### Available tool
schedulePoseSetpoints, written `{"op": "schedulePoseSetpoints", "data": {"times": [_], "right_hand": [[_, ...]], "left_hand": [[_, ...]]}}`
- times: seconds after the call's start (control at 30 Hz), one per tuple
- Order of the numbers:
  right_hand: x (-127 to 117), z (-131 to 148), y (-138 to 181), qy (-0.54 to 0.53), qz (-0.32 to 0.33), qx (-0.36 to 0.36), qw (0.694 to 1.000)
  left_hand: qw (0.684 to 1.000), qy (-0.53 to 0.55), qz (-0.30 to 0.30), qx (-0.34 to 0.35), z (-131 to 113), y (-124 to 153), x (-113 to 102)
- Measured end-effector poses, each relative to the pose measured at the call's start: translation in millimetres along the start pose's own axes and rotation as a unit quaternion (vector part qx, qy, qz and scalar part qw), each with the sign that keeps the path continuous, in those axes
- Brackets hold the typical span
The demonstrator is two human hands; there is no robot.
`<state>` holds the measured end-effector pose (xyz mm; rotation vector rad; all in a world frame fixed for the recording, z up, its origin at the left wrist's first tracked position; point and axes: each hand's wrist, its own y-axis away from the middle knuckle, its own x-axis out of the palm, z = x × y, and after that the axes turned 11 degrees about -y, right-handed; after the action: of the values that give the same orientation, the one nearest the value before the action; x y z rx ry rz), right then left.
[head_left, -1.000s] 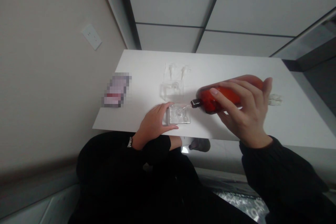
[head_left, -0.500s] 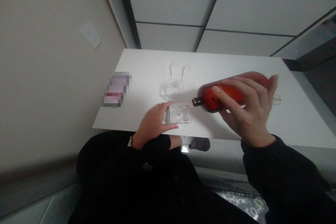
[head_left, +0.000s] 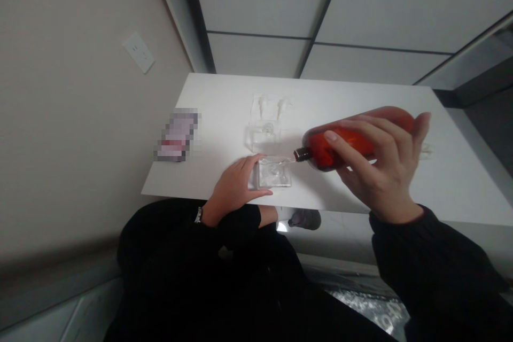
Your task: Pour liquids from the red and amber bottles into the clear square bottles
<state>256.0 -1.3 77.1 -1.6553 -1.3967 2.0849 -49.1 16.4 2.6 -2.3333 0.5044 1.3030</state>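
Observation:
My right hand (head_left: pixel 380 163) is wrapped round a large amber-red bottle (head_left: pixel 352 139), tipped nearly on its side with its uncapped dark neck to the left. A thin clear stream seems to run from its mouth to a clear square bottle (head_left: pixel 274 172) just left of it. Around the left side of that clear bottle, the thumb and fingers of my left hand (head_left: pixel 236 184) hold it on the table. Behind it lies a second clear square bottle (head_left: pixel 264 136). Two whitish pump tops (head_left: pixel 272 107) rest farther back.
A white table (head_left: pixel 224 96) carries everything. At its left edge lies a blurred-out pinkish rectangular object (head_left: pixel 177 136). A wall socket (head_left: pixel 138 52) is on the left wall, and white cabinet panels (head_left: pixel 256 56) stand behind the table.
The amber bottle is tipped very slightly further, its base a little more to the right. My left hand and the clear bottle stay in place.

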Motion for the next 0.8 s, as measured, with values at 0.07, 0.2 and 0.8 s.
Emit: {"op": "schedulePoseSetpoints", "data": {"times": [0.07,0.2,0.8], "right_hand": [[0,-1,1,0.01,0.013,0.012,1.0],[0,-1,0,0.011,0.01,0.004,1.0],[19,21,13,-0.109,0.007,0.073,0.991]], "left_hand": [[1.0,0.002,0.002,-0.001,0,0,0],[1.0,0.012,-0.002,-0.001,1,-1,1],[1.0,0.008,-0.004,-0.002,3,0,2]]}}
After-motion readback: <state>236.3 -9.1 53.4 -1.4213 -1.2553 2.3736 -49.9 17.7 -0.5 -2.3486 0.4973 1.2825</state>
